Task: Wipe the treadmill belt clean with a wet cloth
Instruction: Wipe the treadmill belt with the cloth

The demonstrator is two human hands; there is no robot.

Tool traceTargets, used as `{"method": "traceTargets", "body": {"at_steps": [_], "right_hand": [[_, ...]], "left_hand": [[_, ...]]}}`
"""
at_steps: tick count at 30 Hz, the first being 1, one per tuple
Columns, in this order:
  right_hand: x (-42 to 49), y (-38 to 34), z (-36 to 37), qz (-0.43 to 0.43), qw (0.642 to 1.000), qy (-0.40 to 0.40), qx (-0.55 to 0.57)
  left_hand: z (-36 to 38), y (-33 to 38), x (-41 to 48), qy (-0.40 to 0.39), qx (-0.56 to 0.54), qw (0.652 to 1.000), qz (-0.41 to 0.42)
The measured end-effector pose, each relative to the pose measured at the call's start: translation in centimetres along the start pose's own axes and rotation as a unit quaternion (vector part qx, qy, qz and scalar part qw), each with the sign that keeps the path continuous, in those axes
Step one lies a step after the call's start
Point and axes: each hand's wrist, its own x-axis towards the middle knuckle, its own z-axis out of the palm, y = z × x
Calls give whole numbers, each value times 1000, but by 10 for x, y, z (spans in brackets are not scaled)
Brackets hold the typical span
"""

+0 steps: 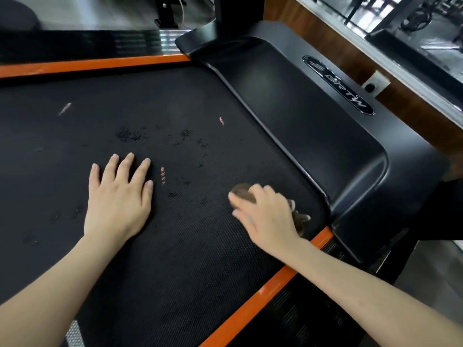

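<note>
My left hand (117,196) lies flat on the treadmill belt (175,259) at centre left of the frame, fingers straight and spread, holding nothing. My right hand (263,216), right of centre and blurred, bears down on the brown cloth (241,192) with its fingers curled over the bunched fabric. The cloth sits on the belt near the right edge, and a corner of it pokes out past my wrist beside the orange side rail (263,284). Dark wet spots (130,135) dot the belt just beyond my fingertips. Farther on, at the upper right, the black motor cover (300,116) carries an oval logo badge (338,85). A second orange rail (87,63) crosses the upper left.
</note>
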Motion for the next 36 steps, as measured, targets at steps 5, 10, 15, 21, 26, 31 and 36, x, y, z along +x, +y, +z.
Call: {"method": "traceTargets", "body": {"at_steps": [5,10,15,21,26,31,36], "right_hand": [[49,59,3,51,998,6,-26],[63,65,21,125,992,23,-23],[63,68,23,137,989,53,-23],[67,71,24,150,987,36,-34],[116,43,20,279,959,16,-38],[114,-50,32,7,1000,9,23],[153,54,31,119,990,-20,-75]], "left_hand": [[3,0,1,5,-4,1000,-4],[1,0,2,1,-13,1000,0],[-7,-3,33,16,-25,999,16],[4,-25,77,-24,30,999,1],[8,-23,76,-24,35,999,1],[5,-23,77,-33,33,999,1],[7,-26,77,-29,32,999,2]]}}
